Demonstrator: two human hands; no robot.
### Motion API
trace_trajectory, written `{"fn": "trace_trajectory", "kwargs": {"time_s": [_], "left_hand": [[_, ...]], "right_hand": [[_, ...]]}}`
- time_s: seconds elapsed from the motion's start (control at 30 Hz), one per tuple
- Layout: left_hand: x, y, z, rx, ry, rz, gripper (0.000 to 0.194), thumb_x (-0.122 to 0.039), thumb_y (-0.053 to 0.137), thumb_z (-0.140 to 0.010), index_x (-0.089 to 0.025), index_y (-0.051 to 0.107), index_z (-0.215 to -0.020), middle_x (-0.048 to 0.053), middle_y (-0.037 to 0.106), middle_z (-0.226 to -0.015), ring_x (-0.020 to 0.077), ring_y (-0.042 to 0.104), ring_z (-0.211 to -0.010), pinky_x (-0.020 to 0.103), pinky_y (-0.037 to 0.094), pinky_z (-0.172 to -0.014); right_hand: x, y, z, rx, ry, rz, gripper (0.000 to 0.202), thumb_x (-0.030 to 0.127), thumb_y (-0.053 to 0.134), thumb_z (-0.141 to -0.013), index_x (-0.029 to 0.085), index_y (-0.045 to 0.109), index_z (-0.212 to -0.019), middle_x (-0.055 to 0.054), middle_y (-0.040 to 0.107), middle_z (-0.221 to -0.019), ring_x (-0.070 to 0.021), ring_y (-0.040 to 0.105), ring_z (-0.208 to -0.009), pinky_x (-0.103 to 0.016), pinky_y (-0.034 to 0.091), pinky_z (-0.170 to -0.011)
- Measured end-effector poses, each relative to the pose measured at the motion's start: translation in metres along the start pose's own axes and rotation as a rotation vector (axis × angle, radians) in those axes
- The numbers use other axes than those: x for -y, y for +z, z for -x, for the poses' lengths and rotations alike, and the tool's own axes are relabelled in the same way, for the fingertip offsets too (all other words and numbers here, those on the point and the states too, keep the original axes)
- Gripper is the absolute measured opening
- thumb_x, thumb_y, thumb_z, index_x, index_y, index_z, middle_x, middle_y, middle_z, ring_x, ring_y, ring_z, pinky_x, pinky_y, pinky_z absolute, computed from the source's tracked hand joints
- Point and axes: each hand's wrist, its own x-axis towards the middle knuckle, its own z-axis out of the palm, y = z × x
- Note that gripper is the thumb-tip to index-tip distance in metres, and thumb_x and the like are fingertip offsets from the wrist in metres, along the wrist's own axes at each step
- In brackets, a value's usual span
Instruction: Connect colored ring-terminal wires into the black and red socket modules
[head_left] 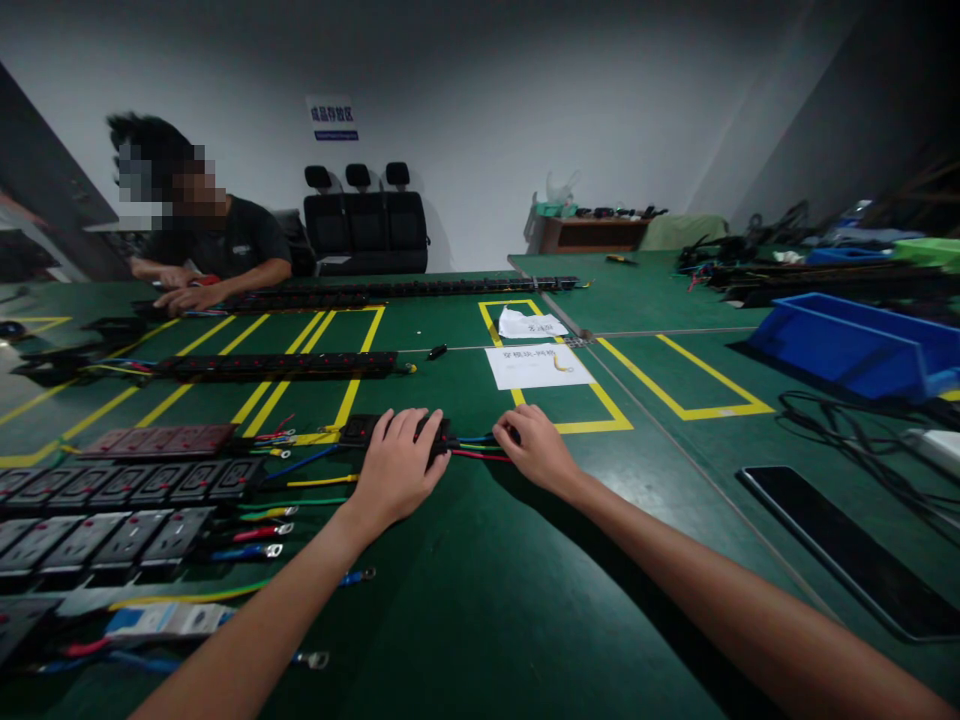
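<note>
My left hand (pixel 401 460) lies over a black socket module (pixel 358 430), its fingers spread across the top and the thumb at the near side. Blue, green and red wires (pixel 476 450) run out of the module's right end toward my right hand (pixel 529 440). The fingers of my right hand are curled together at the wires' far end, around something dark that I cannot make out. On the left, rows of black socket strips (pixel 127 485) and a dark red strip (pixel 157 440) lie with coloured wires and ring terminals at their ends.
A person (pixel 217 235) works at the far left with both hands on a long black strip (pixel 450 287). Paper sheets (pixel 532 367) lie beyond my right hand. At the right are a blue bin (pixel 855 345), black cables (pixel 847 430) and a phone (pixel 847 550).
</note>
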Motion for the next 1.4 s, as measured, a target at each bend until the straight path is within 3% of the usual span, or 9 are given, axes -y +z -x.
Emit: {"fn": "trace_trajectory", "kwargs": {"time_s": [0.3,0.57,0.77,0.87,0.97,1.17,1.4], "left_hand": [[-0.001,0.000,0.000,-0.006,0.002,-0.024,0.056,-0.044,0.048,-0.100,-0.015,0.052,-0.147,0.017,0.058,-0.142,0.0334,0.051,-0.133,0.058,0.034,-0.117],[0.000,0.000,0.000,-0.015,0.006,-0.020,0.055,-0.044,0.047,-0.101,-0.015,0.052,-0.147,0.016,0.058,-0.142,0.0327,0.051,-0.134,0.058,0.034,-0.117],[0.000,0.001,0.001,-0.029,0.012,-0.013,0.055,-0.044,0.047,-0.100,-0.015,0.052,-0.147,0.017,0.058,-0.141,0.0331,0.051,-0.133,0.058,0.034,-0.117],[0.000,0.001,0.001,-0.032,0.014,-0.008,0.054,-0.043,0.047,-0.101,-0.015,0.052,-0.147,0.017,0.058,-0.141,0.0332,0.051,-0.132,0.058,0.034,-0.117],[0.000,0.001,0.001,-0.027,0.013,0.005,0.055,-0.044,0.045,-0.101,-0.015,0.051,-0.147,0.017,0.058,-0.141,0.0335,0.052,-0.132,0.059,0.035,-0.116],[-0.001,0.000,0.001,-0.013,0.006,-0.008,0.055,-0.044,0.046,-0.101,-0.015,0.051,-0.148,0.017,0.058,-0.142,0.0326,0.051,-0.134,0.058,0.033,-0.118],[-0.003,-0.001,0.001,-0.010,0.003,-0.009,0.055,-0.044,0.048,-0.101,-0.015,0.051,-0.147,0.017,0.058,-0.141,0.0329,0.051,-0.134,0.057,0.033,-0.118]], "right_hand": [[-0.001,0.001,-0.001,0.003,-0.007,0.015,0.023,0.026,0.054,-0.098,0.020,0.061,-0.077,-0.005,0.058,-0.079,-0.0225,0.053,-0.082,-0.035,0.040,-0.075],[0.002,-0.004,0.001,0.082,-0.068,-0.102,0.011,0.025,0.065,-0.090,0.020,0.065,-0.100,-0.004,0.060,-0.090,-0.0190,0.057,-0.082,-0.032,0.044,-0.074],[0.007,-0.009,0.004,0.003,-0.130,-0.267,0.014,0.019,0.061,-0.086,0.021,0.065,-0.099,-0.003,0.058,-0.090,-0.0181,0.059,-0.082,-0.032,0.048,-0.076],[0.008,-0.012,0.004,-0.060,-0.042,-0.364,0.011,0.025,0.062,-0.084,0.021,0.066,-0.094,-0.004,0.062,-0.086,-0.0191,0.060,-0.080,-0.033,0.049,-0.075],[0.004,-0.013,0.000,-0.078,0.162,-0.648,0.016,0.031,0.062,-0.081,0.021,0.066,-0.093,-0.004,0.066,-0.085,-0.0197,0.063,-0.076,-0.034,0.051,-0.071],[-0.006,-0.018,-0.008,0.060,0.397,-1.299,0.021,0.027,0.069,-0.071,0.017,0.075,-0.089,-0.008,0.074,-0.093,-0.0208,0.070,-0.082,-0.037,0.056,-0.081],[-0.009,-0.023,-0.007,0.217,0.405,-1.377,0.028,0.034,0.084,-0.079,0.019,0.079,-0.102,-0.007,0.076,-0.099,-0.0154,0.071,-0.089,-0.029,0.057,-0.085]]}}
